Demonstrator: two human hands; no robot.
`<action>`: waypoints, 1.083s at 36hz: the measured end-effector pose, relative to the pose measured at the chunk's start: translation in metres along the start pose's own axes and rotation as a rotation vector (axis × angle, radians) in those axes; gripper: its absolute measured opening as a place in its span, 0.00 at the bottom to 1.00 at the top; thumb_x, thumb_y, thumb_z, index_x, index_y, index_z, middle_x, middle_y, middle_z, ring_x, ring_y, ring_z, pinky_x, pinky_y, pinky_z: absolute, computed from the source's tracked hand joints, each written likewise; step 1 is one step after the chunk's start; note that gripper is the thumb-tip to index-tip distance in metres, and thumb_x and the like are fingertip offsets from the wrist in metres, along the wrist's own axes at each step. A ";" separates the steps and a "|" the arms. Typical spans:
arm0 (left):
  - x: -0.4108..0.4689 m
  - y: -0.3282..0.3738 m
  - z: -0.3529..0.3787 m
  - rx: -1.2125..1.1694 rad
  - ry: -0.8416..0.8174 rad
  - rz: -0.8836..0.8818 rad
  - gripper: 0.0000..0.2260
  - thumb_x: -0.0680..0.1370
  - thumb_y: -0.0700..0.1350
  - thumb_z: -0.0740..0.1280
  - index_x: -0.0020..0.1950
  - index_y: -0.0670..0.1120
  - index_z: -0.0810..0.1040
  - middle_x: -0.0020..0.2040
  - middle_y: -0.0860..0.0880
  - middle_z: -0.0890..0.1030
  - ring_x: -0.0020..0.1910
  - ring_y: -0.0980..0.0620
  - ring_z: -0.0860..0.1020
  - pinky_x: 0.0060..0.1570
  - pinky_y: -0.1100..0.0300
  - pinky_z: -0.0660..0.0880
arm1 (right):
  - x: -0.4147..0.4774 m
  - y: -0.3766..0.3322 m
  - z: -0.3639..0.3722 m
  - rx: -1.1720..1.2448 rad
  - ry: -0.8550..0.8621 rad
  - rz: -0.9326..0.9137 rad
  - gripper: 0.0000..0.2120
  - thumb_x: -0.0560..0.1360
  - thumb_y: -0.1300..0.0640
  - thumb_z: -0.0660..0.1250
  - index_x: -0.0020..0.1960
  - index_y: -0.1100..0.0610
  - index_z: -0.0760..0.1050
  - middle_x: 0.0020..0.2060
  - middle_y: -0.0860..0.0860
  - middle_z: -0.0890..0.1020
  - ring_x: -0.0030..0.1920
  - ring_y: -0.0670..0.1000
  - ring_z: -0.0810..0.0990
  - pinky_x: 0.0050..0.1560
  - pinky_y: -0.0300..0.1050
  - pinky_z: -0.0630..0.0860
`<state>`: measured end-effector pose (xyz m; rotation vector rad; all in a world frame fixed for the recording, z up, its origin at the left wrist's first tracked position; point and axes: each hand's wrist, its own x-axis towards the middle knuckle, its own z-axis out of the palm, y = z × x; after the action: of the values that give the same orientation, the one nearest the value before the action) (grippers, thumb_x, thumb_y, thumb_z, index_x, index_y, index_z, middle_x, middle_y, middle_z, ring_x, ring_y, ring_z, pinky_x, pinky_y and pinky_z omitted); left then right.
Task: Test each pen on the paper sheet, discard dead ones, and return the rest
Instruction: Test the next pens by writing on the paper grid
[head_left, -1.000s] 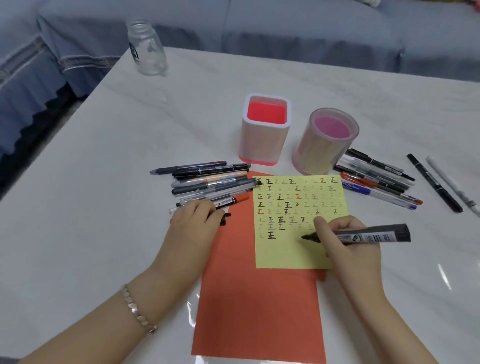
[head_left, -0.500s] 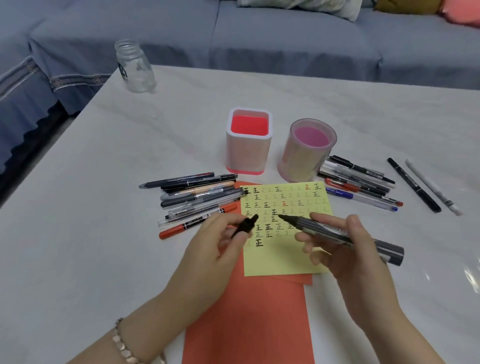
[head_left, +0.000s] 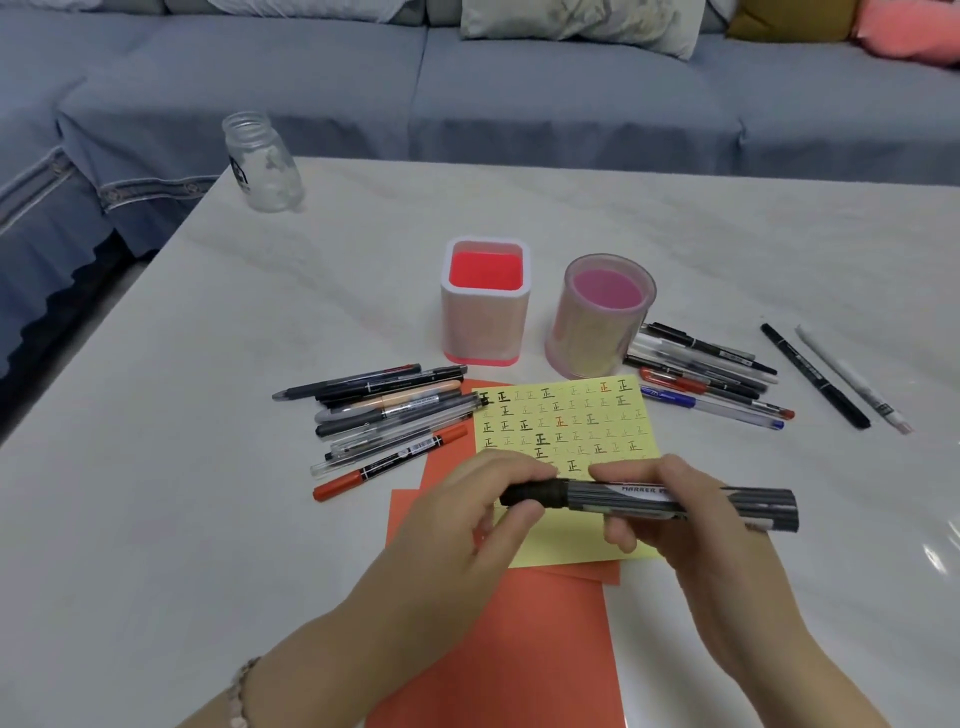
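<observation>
A pale marbled tabletop (head_left: 208, 467) carries everything. Near its far left corner a clear glass jar (head_left: 262, 163) stands upright. Toward the middle stand a square holder (head_left: 485, 322) with a red inside and, just to its right but apart, a round holder (head_left: 592, 338) with a pink inside. A loose heap of pens (head_left: 384, 415) lies left of centre. A second bunch of pens (head_left: 706, 382) lies beside the round holder, on its right. Farther right lie a black pen (head_left: 813, 382) and a white pen (head_left: 852, 379), near each other. Orange sheets (head_left: 519, 649) lie at the near edge, and a yellow sheet (head_left: 571, 415) covered in small written marks rests on them.
</observation>
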<state>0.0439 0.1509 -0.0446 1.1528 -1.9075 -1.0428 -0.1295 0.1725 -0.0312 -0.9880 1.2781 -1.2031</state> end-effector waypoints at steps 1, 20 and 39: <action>0.001 0.000 0.001 -0.001 -0.015 -0.002 0.09 0.74 0.54 0.62 0.51 0.69 0.73 0.52 0.65 0.75 0.44 0.56 0.73 0.43 0.72 0.68 | 0.001 0.000 0.000 0.027 0.005 0.014 0.20 0.62 0.43 0.62 0.38 0.57 0.82 0.24 0.53 0.76 0.29 0.49 0.72 0.32 0.34 0.72; 0.050 0.038 0.013 -0.151 -0.482 -0.264 0.10 0.76 0.52 0.65 0.36 0.52 0.76 0.23 0.57 0.70 0.23 0.61 0.65 0.27 0.65 0.63 | 0.011 0.007 -0.009 0.297 0.224 -0.080 0.15 0.68 0.57 0.53 0.23 0.54 0.65 0.15 0.53 0.65 0.21 0.50 0.61 0.28 0.44 0.59; 0.028 -0.024 -0.001 0.151 0.201 -0.272 0.03 0.78 0.48 0.63 0.49 0.57 0.73 0.44 0.58 0.78 0.43 0.66 0.73 0.37 0.75 0.66 | 0.106 0.026 -0.075 -1.264 0.219 -0.216 0.15 0.76 0.62 0.59 0.60 0.56 0.76 0.55 0.53 0.79 0.57 0.55 0.72 0.51 0.47 0.68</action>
<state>0.0428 0.1185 -0.0614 1.5759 -1.7271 -0.8929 -0.2104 0.0798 -0.0793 -1.9396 2.2089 -0.5469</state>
